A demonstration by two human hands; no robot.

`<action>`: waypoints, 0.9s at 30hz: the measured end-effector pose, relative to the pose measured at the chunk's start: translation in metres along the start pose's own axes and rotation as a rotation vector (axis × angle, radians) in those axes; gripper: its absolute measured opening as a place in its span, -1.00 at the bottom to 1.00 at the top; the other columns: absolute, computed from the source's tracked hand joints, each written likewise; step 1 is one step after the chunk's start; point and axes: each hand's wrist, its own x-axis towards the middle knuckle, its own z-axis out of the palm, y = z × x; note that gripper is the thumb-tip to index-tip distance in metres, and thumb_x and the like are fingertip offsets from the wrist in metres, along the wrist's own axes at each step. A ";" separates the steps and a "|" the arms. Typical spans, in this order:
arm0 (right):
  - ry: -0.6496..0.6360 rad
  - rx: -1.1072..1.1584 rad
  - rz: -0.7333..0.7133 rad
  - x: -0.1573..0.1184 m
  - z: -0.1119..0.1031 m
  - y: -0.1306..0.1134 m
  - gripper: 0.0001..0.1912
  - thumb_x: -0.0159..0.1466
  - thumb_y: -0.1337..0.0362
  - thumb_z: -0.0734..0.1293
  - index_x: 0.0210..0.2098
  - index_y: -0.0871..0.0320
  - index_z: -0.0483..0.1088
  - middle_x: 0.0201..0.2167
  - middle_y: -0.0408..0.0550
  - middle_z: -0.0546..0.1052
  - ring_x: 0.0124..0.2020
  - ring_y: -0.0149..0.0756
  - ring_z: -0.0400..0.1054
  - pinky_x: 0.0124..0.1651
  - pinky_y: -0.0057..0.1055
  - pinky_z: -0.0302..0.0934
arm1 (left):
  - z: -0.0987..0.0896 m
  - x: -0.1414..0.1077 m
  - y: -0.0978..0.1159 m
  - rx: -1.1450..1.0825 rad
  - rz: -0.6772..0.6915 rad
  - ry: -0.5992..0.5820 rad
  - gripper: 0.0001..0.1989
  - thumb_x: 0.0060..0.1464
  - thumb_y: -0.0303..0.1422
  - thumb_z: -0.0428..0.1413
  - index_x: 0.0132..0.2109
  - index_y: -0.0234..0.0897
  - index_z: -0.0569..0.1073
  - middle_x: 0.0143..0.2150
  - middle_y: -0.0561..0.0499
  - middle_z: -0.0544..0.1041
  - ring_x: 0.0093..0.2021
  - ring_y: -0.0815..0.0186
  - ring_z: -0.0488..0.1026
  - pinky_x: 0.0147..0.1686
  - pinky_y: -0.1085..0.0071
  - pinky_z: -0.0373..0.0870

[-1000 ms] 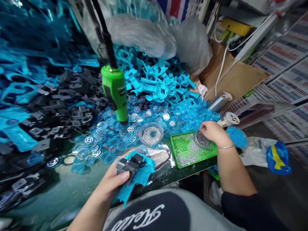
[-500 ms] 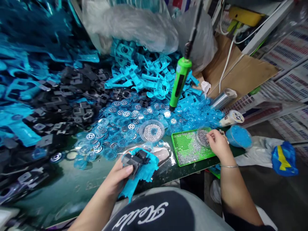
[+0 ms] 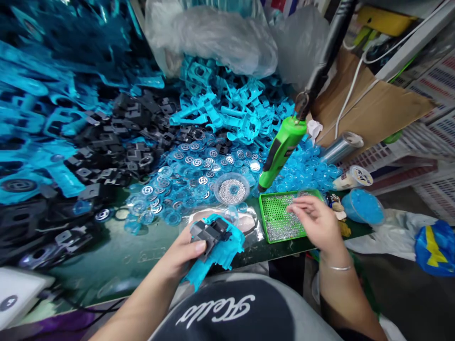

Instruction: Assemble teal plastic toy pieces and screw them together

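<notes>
Left hand (image 3: 179, 258) holds a black-and-blue moulded plastic piece (image 3: 213, 244), fingers curled round it; nothing loose there. Right hand (image 3: 318, 225) is open, fingers spread over a green perforated tray (image 3: 270, 213) of silver studs (image 3: 280, 227).

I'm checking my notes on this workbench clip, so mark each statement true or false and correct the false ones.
1. The left hand holds a black part on a blue plastic runner. True.
2. The right hand grips the green tool. False: it is over the green tray, and the tool hangs on its own from a black cord.
3. The dish of silver beads sits on the tray. False: it sits beyond the tray, among clear discs.
4. A bracelet circles the right wrist. True.
</notes>
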 end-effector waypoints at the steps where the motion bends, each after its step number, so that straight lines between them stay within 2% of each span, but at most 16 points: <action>1: -0.053 0.048 -0.068 -0.002 0.013 -0.015 -0.88 0.37 0.22 0.36 -0.13 0.09 0.49 -0.29 -0.04 0.69 -0.24 -0.21 0.64 -0.17 -0.33 0.56 | 0.001 0.001 0.001 0.016 0.008 -0.033 -0.38 -0.20 -0.11 0.43 0.04 -0.24 0.61 -0.09 -0.13 0.68 -0.12 -0.01 0.59 -0.11 0.23 0.51; 3: -0.112 0.092 -0.261 -0.004 0.037 -0.041 -0.93 0.37 0.31 0.36 -0.15 0.07 0.49 -0.30 -0.08 0.69 -0.25 -0.27 0.64 -0.16 -0.37 0.56 | 0.004 0.002 0.005 0.064 0.030 -0.101 -0.40 -0.19 -0.11 0.43 0.03 -0.25 0.62 -0.09 -0.13 0.67 -0.12 0.01 0.58 -0.11 0.25 0.49; 6: -0.083 0.063 -0.528 -0.001 0.062 -0.062 -0.86 0.37 0.40 0.35 -0.13 0.06 0.48 -0.29 -0.08 0.69 -0.27 -0.29 0.63 -0.17 -0.39 0.55 | 0.011 0.003 0.016 0.146 0.065 -0.194 -0.41 -0.15 -0.07 0.41 0.01 -0.28 0.63 -0.14 -0.13 0.65 -0.17 0.06 0.56 -0.15 0.29 0.46; 8: -0.061 0.056 -0.624 0.002 0.070 -0.065 -0.82 0.36 0.44 0.34 -0.11 0.05 0.47 -0.29 -0.09 0.68 -0.27 -0.30 0.62 -0.18 -0.38 0.55 | 0.014 0.001 0.023 0.215 0.099 -0.225 -0.44 -0.13 -0.06 0.41 -0.02 -0.28 0.64 -0.18 -0.11 0.64 -0.21 0.11 0.54 -0.20 0.32 0.44; 11: -0.076 0.077 -0.683 0.004 0.075 -0.062 -0.75 0.34 0.51 0.33 -0.09 0.04 0.45 -0.28 -0.09 0.68 -0.24 -0.29 0.62 -0.15 -0.35 0.56 | 0.014 -0.002 0.032 0.347 0.176 -0.250 -0.55 -0.10 -0.08 0.40 -0.10 -0.26 0.66 -0.19 -0.10 0.63 -0.20 0.11 0.52 -0.17 0.31 0.42; 14: -0.068 0.110 -0.657 0.000 0.078 -0.059 -0.69 0.31 0.54 0.35 -0.08 0.02 0.45 -0.25 -0.10 0.68 -0.21 -0.27 0.62 -0.12 -0.31 0.56 | 0.010 -0.004 0.030 0.427 0.259 -0.233 -0.54 -0.16 -0.12 0.44 -0.11 -0.24 0.67 -0.09 -0.11 0.63 -0.04 0.00 0.50 0.01 0.23 0.38; 17: -0.037 0.278 -0.537 -0.007 0.083 -0.062 -0.66 0.29 0.56 0.37 -0.07 0.01 0.44 -0.23 -0.10 0.67 -0.18 -0.26 0.62 -0.10 -0.28 0.56 | 0.005 -0.004 0.018 0.209 0.232 -0.147 -0.39 -0.13 -0.04 0.41 0.08 -0.14 0.60 -0.02 -0.08 0.61 -0.03 0.01 0.52 0.02 0.20 0.39; 19: -0.090 0.410 -0.444 -0.010 0.088 -0.065 -0.69 0.30 0.54 0.37 -0.08 0.01 0.43 -0.24 -0.10 0.67 -0.18 -0.26 0.61 -0.09 -0.27 0.55 | 0.003 -0.002 0.013 0.083 0.224 -0.130 -0.35 -0.09 0.05 0.35 0.13 -0.09 0.58 -0.03 -0.07 0.59 -0.08 0.05 0.53 -0.02 0.19 0.42; 21: -0.139 0.487 -0.358 -0.008 0.093 -0.069 -0.75 0.33 0.48 0.38 -0.10 0.01 0.43 -0.26 -0.11 0.66 -0.20 -0.28 0.61 -0.11 -0.29 0.54 | 0.005 0.001 0.014 0.220 0.279 -0.205 -0.38 -0.16 0.08 0.38 0.02 -0.14 0.64 -0.01 -0.11 0.56 -0.02 0.00 0.49 0.05 0.12 0.40; 24: -0.152 0.487 -0.284 0.001 0.097 -0.075 -0.86 0.35 0.40 0.40 -0.14 0.03 0.45 -0.28 -0.11 0.66 -0.24 -0.30 0.61 -0.17 -0.35 0.52 | 0.009 0.004 0.027 0.603 0.365 -0.335 -0.42 -0.26 0.00 0.44 -0.06 -0.18 0.69 0.02 -0.15 0.54 0.08 -0.07 0.41 0.19 0.05 0.29; 27: -0.213 0.467 -0.264 0.009 0.096 -0.077 -0.90 0.34 0.34 0.42 -0.17 0.05 0.46 -0.30 -0.12 0.66 -0.25 -0.31 0.62 -0.16 -0.37 0.52 | 0.008 0.003 0.039 0.693 0.369 -0.371 -0.43 -0.20 0.00 0.41 -0.05 -0.20 0.68 -0.03 -0.15 0.56 0.02 -0.02 0.44 0.16 0.09 0.31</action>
